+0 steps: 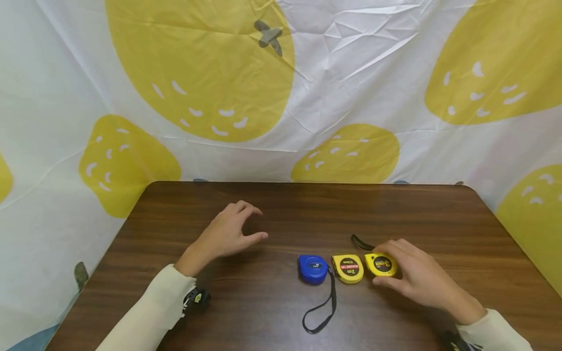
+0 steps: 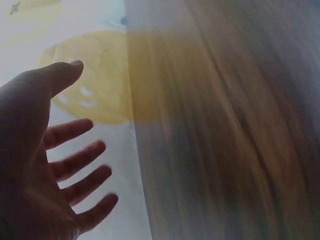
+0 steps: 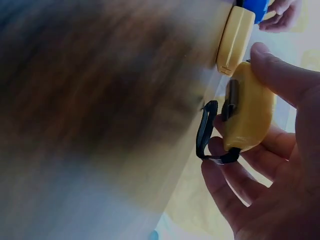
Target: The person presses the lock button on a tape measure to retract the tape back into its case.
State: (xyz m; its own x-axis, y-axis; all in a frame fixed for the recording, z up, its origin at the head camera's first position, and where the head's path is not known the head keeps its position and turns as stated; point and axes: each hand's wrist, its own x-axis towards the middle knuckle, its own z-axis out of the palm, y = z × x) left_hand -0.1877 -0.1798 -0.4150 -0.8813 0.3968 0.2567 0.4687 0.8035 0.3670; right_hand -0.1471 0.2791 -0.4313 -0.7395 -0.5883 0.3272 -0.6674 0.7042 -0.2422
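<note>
My right hand (image 1: 414, 273) holds a yellow tape measure (image 1: 381, 264) marked 3 at the right end of a row, thumb on its near side and fingers on its far side. In the right wrist view this yellow case (image 3: 252, 110) shows a metal clip and a black strap loop (image 3: 205, 130) close to the fingertips. Just left of it lies a yellow tape measure (image 1: 348, 268) marked 2m. Leftmost is a blue tape measure (image 1: 312, 269), its black strap stretched towards the front. My left hand (image 1: 228, 231) hovers left of the row, holding nothing, its fingers spread in the left wrist view.
The brown wooden table (image 1: 263, 312) has rounded far corners. A white cloth (image 1: 246, 158) with big yellow fruit prints hangs behind it and along the sides. Each wrist wears a black strapped device, the left one (image 1: 196, 297) plainly seen.
</note>
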